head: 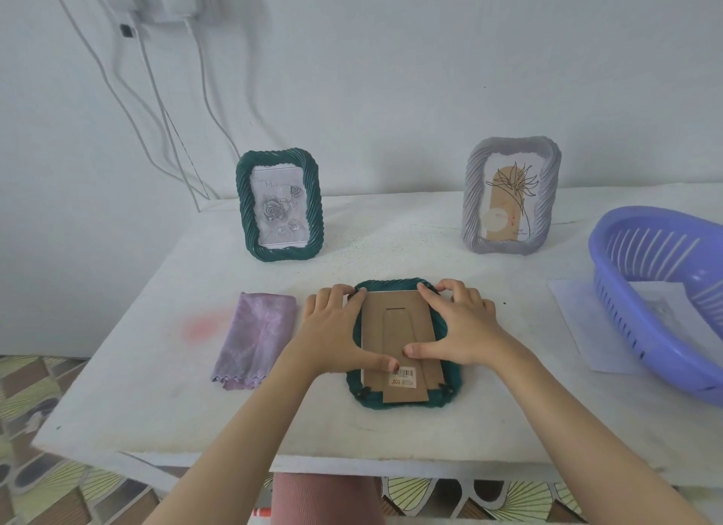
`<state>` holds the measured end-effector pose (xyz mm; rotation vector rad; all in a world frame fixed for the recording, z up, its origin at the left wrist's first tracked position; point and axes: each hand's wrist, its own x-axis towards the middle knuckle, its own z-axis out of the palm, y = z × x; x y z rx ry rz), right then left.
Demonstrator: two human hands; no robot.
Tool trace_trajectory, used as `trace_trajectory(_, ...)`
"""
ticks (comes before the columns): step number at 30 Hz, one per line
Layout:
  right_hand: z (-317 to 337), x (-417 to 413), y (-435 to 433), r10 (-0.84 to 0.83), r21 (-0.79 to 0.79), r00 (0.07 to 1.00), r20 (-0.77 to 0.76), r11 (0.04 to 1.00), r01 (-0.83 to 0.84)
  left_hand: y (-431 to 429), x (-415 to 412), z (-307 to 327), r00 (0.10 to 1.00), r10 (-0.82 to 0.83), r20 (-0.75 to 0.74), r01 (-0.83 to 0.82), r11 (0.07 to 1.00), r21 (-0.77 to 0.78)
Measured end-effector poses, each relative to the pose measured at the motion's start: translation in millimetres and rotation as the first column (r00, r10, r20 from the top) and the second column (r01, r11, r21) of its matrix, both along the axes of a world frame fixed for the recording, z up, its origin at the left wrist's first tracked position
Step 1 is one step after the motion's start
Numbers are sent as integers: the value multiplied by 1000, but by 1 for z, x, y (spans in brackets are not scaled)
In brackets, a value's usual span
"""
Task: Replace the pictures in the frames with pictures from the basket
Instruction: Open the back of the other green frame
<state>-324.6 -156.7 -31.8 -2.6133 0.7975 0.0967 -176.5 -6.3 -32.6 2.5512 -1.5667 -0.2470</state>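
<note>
A dark green frame [403, 405] lies face down at the middle of the white table, its brown cardboard back [395, 321] with a barcode sticker facing up. My left hand [332, 329] rests on its left side, fingertips at the top left corner and thumb pressing the cardboard near the sticker. My right hand [461, 321] mirrors it, fingertips at the top right corner, thumb on the cardboard. A second green frame [244, 211] with a rose picture stands at the back left. A grey frame [473, 203] with a line-drawn flower stands at the back right. A purple basket [641, 329] at the right holds a picture [661, 305].
A folded pink-purple cloth [256, 336] lies left of my left hand. A white sheet [575, 313] lies partly under the basket. White cables [156, 106] hang down the wall behind the table's back left corner. The table's front edge [352, 462] runs just below the face-down frame.
</note>
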Motion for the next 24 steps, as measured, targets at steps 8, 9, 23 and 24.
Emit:
trace_trajectory(8,0,1,0,-12,-5,1000,-14,1000,12,-5,0,4,1000,-10,-22,13,992,128)
trace_trajectory(9,0,0,0,-14,-6,1000,-15,1000,14,-5,0,4,999,-6,-32,10,991,131)
trace_trajectory(23,-20,-52,30,-107,241,887,449,970,-6,43,-23,-16,955,-13,-296,-123,891,-437)
trace_trajectory(24,-21,-59,34,-109,254,879,464,967,-14,50,-26,-19,944,-23,-328,-134,884,-448)
